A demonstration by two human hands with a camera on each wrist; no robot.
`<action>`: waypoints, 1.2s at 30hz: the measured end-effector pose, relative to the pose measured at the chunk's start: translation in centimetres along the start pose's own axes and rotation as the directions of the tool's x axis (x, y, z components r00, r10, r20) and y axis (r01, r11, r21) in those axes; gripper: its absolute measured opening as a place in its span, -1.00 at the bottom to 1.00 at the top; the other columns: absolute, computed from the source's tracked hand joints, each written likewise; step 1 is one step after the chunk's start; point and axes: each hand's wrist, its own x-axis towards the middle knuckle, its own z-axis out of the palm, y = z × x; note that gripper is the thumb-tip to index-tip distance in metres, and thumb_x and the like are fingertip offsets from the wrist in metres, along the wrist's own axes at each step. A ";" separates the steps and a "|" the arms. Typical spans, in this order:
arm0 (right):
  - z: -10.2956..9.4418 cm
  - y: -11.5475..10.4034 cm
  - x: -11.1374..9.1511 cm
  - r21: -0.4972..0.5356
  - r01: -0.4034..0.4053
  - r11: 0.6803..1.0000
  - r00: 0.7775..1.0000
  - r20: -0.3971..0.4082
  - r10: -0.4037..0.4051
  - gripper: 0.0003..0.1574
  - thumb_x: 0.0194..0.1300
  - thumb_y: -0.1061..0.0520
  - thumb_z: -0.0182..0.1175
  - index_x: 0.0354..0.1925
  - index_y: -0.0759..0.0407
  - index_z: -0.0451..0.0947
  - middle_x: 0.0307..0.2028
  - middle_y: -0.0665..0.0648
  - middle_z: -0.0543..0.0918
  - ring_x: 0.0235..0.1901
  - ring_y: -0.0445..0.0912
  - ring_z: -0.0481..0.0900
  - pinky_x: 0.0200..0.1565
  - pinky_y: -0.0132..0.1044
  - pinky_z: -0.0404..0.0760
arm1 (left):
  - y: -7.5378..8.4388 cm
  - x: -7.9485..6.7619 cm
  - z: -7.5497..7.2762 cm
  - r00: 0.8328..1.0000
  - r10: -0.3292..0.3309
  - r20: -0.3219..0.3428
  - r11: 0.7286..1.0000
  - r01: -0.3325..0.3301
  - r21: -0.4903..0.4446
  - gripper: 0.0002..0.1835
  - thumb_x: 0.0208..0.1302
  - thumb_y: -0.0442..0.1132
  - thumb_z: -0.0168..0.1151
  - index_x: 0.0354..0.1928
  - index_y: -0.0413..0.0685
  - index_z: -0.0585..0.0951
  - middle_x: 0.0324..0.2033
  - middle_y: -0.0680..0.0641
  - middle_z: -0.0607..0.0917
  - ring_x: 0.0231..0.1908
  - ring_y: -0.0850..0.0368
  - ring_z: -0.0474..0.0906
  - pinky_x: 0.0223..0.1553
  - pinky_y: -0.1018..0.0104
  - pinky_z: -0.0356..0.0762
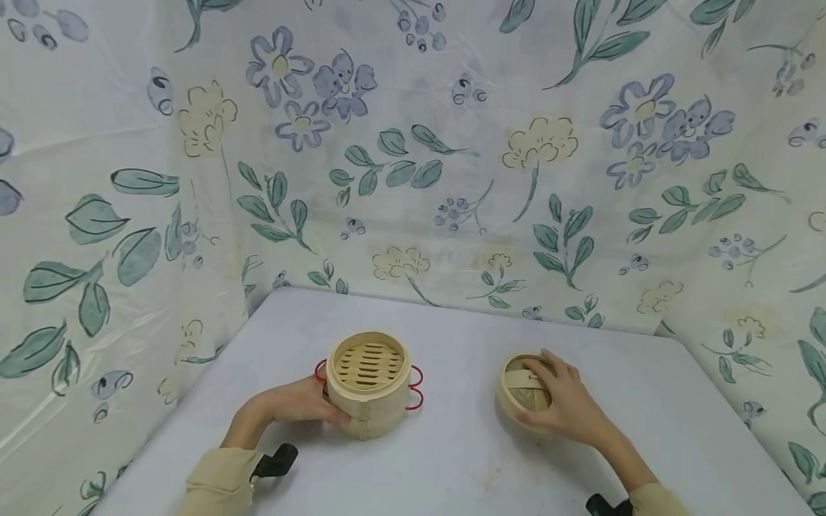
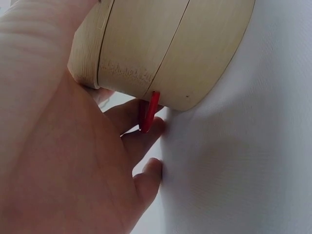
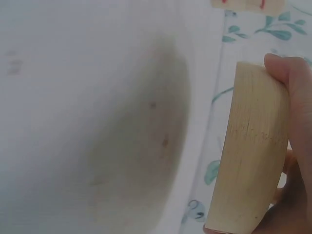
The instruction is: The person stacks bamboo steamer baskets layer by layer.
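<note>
Nearest the head camera, at the bottom edge, are a beige left sleeve and right sleeve, with a black device at the left wrist and a second black device at the right one. The left hand is clamped on the near left side of the bamboo steamer, which stands left of centre on the white table; the thumb lies against the front wall, the other fingers mostly hidden behind. The steamer is stacked in tiers, its slatted floor showing through the top and red loops sticking out at both sides. Well apart, the right hand grips the round bamboo lid, thumb and fingers on different parts of its rim, the flat band across it facing up. Floral cloth hangs behind. In the left wrist view, the palm is close to the lens, the steamer's wall fills the top, and the fingers bend beside a red loop near the table. In the right wrist view, the lid appears side-on, thumb over one edge, held above the table, with a shadow on the surface.
</note>
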 end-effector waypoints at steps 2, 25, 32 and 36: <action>-0.6 -0.3 0.6 -0.002 0.000 1.000 1.000 -0.004 0.000 0.11 -0.13 -0.44 0.29 0.31 -0.04 0.22 0.32 0.30 0.07 0.19 0.38 0.09 -0.14 0.37 0.35 | 0.0 0.0 0.0 1.000 0.001 -0.001 1.000 -0.001 -0.005 0.13 -0.17 -0.10 0.49 0.40 0.13 -0.06 0.31 -0.01 0.20 0.28 0.01 0.07 0.26 -0.20 -0.10; -1.4 -8.2 7.0 -0.057 0.105 0.993 0.994 -0.013 -0.106 0.12 -0.20 -0.49 0.28 0.29 -0.11 0.25 0.34 0.19 0.09 0.20 0.29 0.12 -0.03 0.26 0.34 | -0.5 0.2 0.1 1.000 0.000 -0.008 1.000 0.000 0.001 0.14 -0.15 -0.07 0.48 0.40 0.19 -0.08 0.32 0.02 0.17 0.30 0.04 0.03 0.28 -0.18 -0.11; -1.1 -11.1 8.6 -0.099 0.144 0.985 0.989 -0.023 -0.147 0.12 -0.22 -0.48 0.29 0.28 -0.10 0.26 0.32 0.21 0.13 0.20 0.27 0.14 -0.01 0.24 0.35 | -0.3 0.2 0.2 1.000 0.002 -0.018 1.000 -0.001 0.014 0.14 -0.18 -0.06 0.49 0.40 0.18 -0.07 0.31 0.02 0.17 0.29 0.04 0.05 0.26 -0.19 -0.08; -1.0 -12.5 9.3 -0.102 0.158 0.982 0.987 -0.013 -0.160 0.12 -0.22 -0.49 0.28 0.28 -0.12 0.25 0.33 0.21 0.11 0.21 0.30 0.13 0.02 0.26 0.33 | -0.2 0.1 0.3 1.000 -0.008 -0.027 1.000 0.008 0.027 0.15 -0.20 -0.04 0.50 0.39 0.15 -0.05 0.31 0.02 0.18 0.28 0.04 0.06 0.26 -0.17 -0.07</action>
